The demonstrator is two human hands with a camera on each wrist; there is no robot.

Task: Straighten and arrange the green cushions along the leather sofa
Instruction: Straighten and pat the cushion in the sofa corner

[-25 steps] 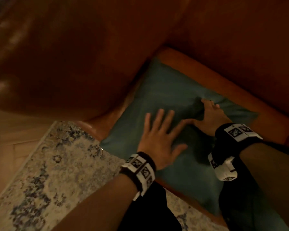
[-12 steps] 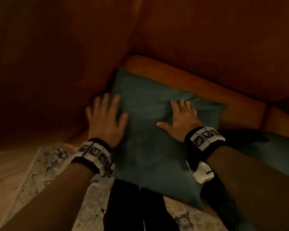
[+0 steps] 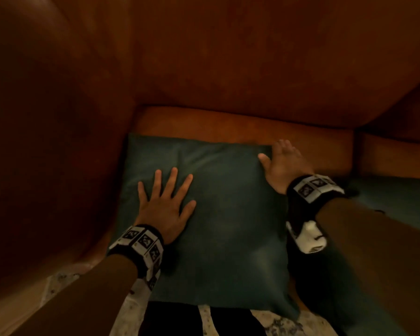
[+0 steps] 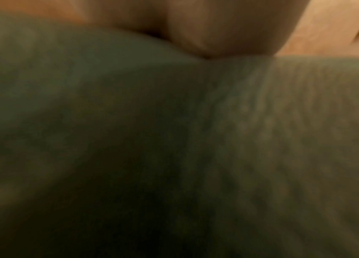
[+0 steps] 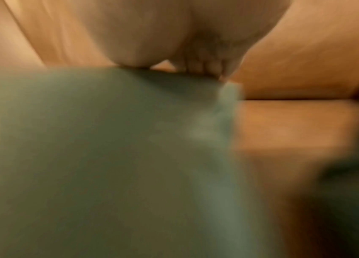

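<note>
A dark green cushion [image 3: 228, 214] lies flat on the brown leather sofa seat [image 3: 228, 124], tucked into the corner by the armrest. My left hand [image 3: 166, 202] presses flat on its left half with fingers spread. At the cushion's far right corner my right hand [image 3: 283, 163] rests with straight fingers over the edge. Both wrist views are blurred; green fabric [image 4: 174, 139] fills the left one, and the right one shows the cushion [image 5: 107, 157] against the leather. A second green cushion [image 3: 395, 197] lies to the right, partly hidden by my right forearm.
The sofa armrest [image 3: 46, 141] rises on the left and the backrest [image 3: 252, 57] stands behind the cushion. A pale patterned rug [image 3: 289, 323] covers the floor at the bottom, beside dark trouser legs [image 3: 180, 321].
The cushion has turned square to the sofa and sits closer to the armrest. My left hand moved from its left edge onto its top. My right hand slid from the middle to the far right corner.
</note>
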